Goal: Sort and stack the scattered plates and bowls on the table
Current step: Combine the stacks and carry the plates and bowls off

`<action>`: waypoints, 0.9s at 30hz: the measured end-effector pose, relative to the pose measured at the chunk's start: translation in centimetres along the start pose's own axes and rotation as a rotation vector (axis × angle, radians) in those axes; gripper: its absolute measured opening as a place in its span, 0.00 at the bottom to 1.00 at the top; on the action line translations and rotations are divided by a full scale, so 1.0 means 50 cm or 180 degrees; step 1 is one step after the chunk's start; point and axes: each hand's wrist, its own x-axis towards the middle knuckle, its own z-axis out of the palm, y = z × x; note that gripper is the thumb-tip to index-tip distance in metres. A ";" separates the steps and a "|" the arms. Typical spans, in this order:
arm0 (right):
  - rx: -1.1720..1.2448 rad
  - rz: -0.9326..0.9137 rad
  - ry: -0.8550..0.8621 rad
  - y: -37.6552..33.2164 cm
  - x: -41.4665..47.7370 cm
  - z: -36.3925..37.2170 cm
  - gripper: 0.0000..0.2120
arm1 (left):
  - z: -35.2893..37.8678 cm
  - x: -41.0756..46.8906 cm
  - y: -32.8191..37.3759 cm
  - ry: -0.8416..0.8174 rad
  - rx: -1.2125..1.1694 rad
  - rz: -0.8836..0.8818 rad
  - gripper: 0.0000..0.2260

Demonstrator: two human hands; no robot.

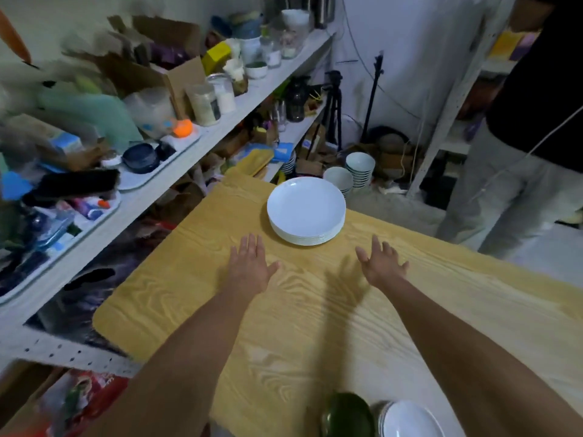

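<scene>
Looking down through the head camera, a tidy stack of white plates point(306, 211) stands at the far end of the table point(315, 326), so much of the sorting seems done. The left hand point(249, 266) and right hand point(383, 263) hover just short of it, fingers straight, holding nothing. At the near edge a dark green dish point(347, 416) lies just beside another white pile point(410, 419), probably still to be sorted. Stacked white bowls point(359, 167) stand beyond the table.
</scene>
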 end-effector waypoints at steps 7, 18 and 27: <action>0.2233 0.0801 0.0018 -0.133 0.101 0.037 0.31 | -0.016 0.226 0.000 -0.0528 -0.2217 -0.0554 0.39; 0.4065 0.1771 -0.0555 -0.199 0.228 0.072 0.32 | -0.037 0.419 -0.009 -0.1424 -0.4835 -0.0925 0.31; 0.4061 0.1696 -0.0368 -0.198 0.238 0.085 0.24 | -0.018 0.433 -0.018 -0.1873 -0.5000 -0.1239 0.28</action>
